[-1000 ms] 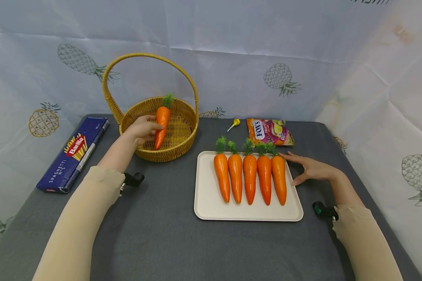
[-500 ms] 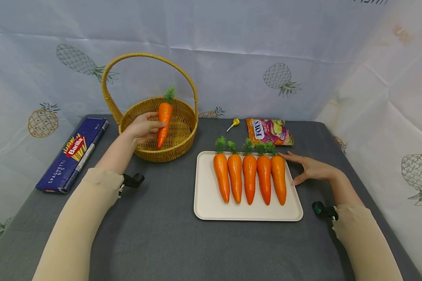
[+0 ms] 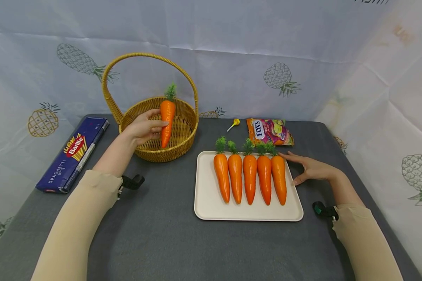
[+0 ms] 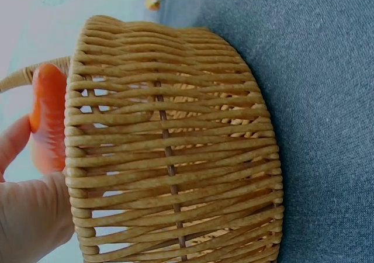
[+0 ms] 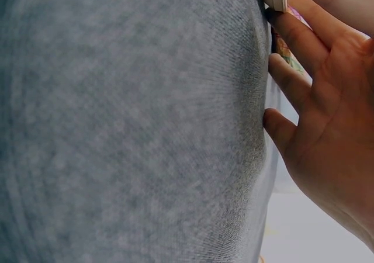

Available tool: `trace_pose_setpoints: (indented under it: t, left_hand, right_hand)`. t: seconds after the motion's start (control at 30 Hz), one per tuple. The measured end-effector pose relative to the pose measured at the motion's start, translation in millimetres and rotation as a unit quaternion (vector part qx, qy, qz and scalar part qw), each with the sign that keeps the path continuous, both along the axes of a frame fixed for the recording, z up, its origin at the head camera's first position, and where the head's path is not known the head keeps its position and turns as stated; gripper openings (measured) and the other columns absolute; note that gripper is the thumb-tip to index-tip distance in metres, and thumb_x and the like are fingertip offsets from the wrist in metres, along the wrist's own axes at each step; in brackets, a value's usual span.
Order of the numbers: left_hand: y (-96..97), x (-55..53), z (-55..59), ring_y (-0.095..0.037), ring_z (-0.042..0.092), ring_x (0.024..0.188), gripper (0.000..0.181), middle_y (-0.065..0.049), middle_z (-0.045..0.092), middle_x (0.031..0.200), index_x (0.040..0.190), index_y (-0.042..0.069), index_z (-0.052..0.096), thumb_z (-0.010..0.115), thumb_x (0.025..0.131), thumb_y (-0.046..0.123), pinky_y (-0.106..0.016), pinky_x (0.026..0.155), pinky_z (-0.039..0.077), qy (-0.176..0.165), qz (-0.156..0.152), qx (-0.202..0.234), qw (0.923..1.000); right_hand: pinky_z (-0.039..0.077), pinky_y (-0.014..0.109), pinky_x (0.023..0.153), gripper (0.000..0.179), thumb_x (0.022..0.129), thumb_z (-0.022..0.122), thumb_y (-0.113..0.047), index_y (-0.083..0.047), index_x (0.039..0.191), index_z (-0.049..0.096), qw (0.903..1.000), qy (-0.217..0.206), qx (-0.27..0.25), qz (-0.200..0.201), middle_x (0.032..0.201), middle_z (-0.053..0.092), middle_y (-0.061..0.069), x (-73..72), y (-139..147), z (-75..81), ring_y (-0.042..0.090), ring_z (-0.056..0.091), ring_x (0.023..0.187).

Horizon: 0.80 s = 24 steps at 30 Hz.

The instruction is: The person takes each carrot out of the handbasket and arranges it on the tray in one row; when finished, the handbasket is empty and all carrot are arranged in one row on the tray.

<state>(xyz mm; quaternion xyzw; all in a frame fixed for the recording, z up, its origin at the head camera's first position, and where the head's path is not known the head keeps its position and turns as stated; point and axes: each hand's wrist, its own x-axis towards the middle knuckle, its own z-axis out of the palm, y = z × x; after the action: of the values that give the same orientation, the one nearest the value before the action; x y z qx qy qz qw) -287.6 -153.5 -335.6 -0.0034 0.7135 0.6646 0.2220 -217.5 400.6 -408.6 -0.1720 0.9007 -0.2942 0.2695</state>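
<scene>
My left hand (image 3: pixel 145 128) grips an orange carrot (image 3: pixel 167 121) with a green tuft, held nearly upright over the opening of a round wicker basket (image 3: pixel 161 157). In the left wrist view, the basket's woven side (image 4: pixel 169 140) covers much of the carrot (image 4: pixel 49 120); thumb and finger show beside it. Several more carrots (image 3: pixel 249 177) lie side by side on a cream tray (image 3: pixel 246 214), tufts toward the back. At the tray's right edge rests my right hand (image 3: pixel 314 168), thumb and fingers extended. Its fingers (image 5: pixel 287 79) look spread in the right wrist view.
A blue spaghetti box (image 3: pixel 74 154) lies left of the basket. Behind the tray are a yellow lollipop (image 3: pixel 235 123) and a candy bag (image 3: pixel 270 132). The basket's tall handle (image 3: pixel 149 56) arches above its opening. A hanging cloth (image 3: pixel 228 86) borders the table's back.
The carrot in my left hand has risen slightly and shifted a little to the right, turning more upright. My right hand and the tray stay where they were.
</scene>
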Motion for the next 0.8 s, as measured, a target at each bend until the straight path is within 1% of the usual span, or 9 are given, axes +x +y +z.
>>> trace_pose_setpoints:
  t: [0.1, 0.23, 0.33, 0.53, 0.8]
  left_hand:
    - [1.6, 2.0, 1.6, -0.026, 0.047, 0.127, 0.077, -0.015, 0.027, 0.155, 0.161, 0.021, 0.003, 0.053, 0.102, 0.017, -0.032, 0.089, 0.056, 0.0, -0.003, 0.006, 1.0]
    - [3.9, 5.0, 3.4, -0.029, 0.045, 0.132, 0.078, -0.017, 0.025, 0.157, 0.161, 0.021, 0.002, 0.053, 0.102, 0.016, -0.032, 0.091, 0.056, 0.001, -0.014, 0.011, 0.9998]
    - [6.2, 7.3, 4.3, -0.031, 0.044, 0.134, 0.079, -0.019, 0.024, 0.158, 0.161, 0.022, 0.001, 0.054, 0.101, 0.017, -0.031, 0.09, 0.056, 0.007, -0.025, 0.012, 0.9996]
    - [10.4, 11.8, 4.9, -0.029, 0.051, 0.124, 0.081, -0.015, 0.033, 0.15, 0.16, 0.025, 0.003, 0.056, 0.1, 0.015, -0.027, 0.085, 0.056, 0.02, -0.042, 0.015, 0.9988]
    - [15.8, 15.3, 6.0, -0.022, 0.057, 0.115, 0.082, -0.011, 0.04, 0.143, 0.16, 0.027, 0.002, 0.055, 0.1, 0.011, -0.028, 0.087, 0.055, 0.022, -0.056, 0.022, 0.998]
  right_hand:
    - [0.005, 0.086, 0.105, 0.106, 0.075, 0.082, -0.032, -0.019, 0.159, 0.02, 1.0, 0.0, 0.0, -0.001, 0.164, -0.001, 0.029, 0.1, 0, 0.2, 0.059, -0.001, 0.147]
    - [0.005, 0.086, 0.105, 0.106, 0.075, 0.082, -0.032, -0.019, 0.16, 0.019, 1.0, -0.001, 0.001, 0.0, 0.164, -0.001, 0.029, 0.0, 0, 0.3, 0.059, -0.001, 0.148]
    - [0.006, 0.086, 0.105, 0.106, 0.075, 0.082, -0.032, -0.019, 0.16, 0.019, 1.0, -0.001, 0.001, 0.001, 0.165, -0.001, 0.028, 0.0, 0, 0.2, 0.059, -0.001, 0.148]
    - [0.006, 0.086, 0.105, 0.106, 0.075, 0.082, -0.033, -0.02, 0.16, 0.019, 1.0, -0.001, 0.0, 0.002, 0.165, -0.001, 0.028, 0.0, 1, -0.3, 0.058, -0.001, 0.148]
    - [0.005, 0.086, 0.104, 0.106, 0.075, 0.082, -0.033, -0.021, 0.16, 0.019, 1.0, -0.003, -0.001, 0.001, 0.165, -0.002, 0.028, -0.3, 1, -0.2, 0.058, -0.002, 0.148]
